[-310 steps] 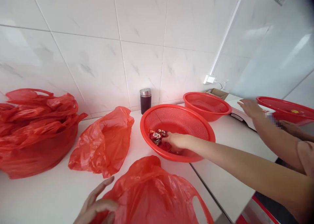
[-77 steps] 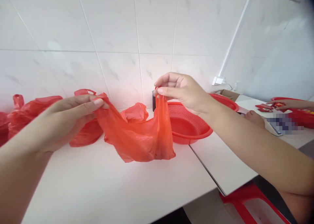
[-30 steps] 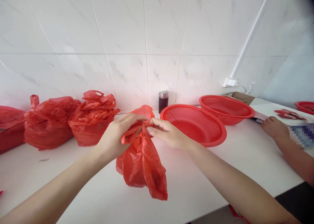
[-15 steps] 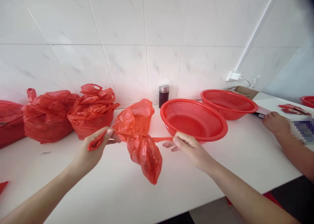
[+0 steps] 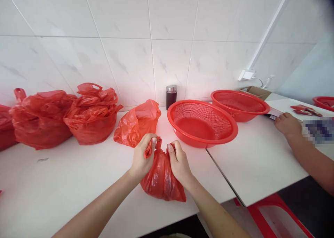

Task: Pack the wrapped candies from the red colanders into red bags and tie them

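Observation:
Between my two hands is a filled red plastic bag [image 5: 163,182], low over the white table near its front edge. My left hand [image 5: 144,156] is closed round one handle of it, with a bunched end of red plastic showing in the fist. The other handle is pinched in my right hand [image 5: 180,161], thumb on top. What the bag holds is hidden by the plastic. Just behind my left hand lies a loose, slack red plastic bag [image 5: 137,121]. A red perforated basket [image 5: 203,121] stands behind and right of my right hand, apart from it.
Bulging red bags [image 5: 91,123] line the wall on the left. A dark jar with a metal lid [image 5: 171,98] stands behind the basket. Farther right are a second red basket [image 5: 240,104], a cardboard box [image 5: 255,92] and another person's hand [image 5: 288,125]. A red stool [image 5: 279,213] is below.
My hands have come together from a wide pull on the bag's handles. The bag has turned to hang rounder and lower beneath them. My view has shifted slightly.

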Demonstrator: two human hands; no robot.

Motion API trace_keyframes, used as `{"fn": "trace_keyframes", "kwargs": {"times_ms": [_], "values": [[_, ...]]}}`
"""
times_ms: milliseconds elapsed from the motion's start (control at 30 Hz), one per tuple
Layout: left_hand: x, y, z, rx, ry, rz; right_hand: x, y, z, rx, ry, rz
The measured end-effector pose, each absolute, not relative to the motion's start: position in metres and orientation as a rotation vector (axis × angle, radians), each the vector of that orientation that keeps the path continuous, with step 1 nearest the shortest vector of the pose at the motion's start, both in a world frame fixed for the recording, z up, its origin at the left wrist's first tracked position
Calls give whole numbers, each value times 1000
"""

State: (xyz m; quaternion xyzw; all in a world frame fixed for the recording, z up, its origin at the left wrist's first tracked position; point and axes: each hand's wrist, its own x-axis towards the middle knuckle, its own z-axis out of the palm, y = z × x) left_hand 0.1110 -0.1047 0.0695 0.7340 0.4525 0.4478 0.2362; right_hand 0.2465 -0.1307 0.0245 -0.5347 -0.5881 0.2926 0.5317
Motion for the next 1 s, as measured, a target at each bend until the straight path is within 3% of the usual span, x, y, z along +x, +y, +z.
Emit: {"fn": "trace_keyframes", "kwargs": {"times_ms": [167,433,733,1000], "values": [[107,-93,38,2058,1359,961,263,-132,14,-1314,-1505,678],[97,-82,30,2248,1510,582,313,-137,0,-1636,-1634,520],[115,-88,23,2395,1697,381,303,-162,24,-1748,-1572,535],[119,-82,11,2473,1732,224,299,-157,-4,-1763,-1755,588]]}}
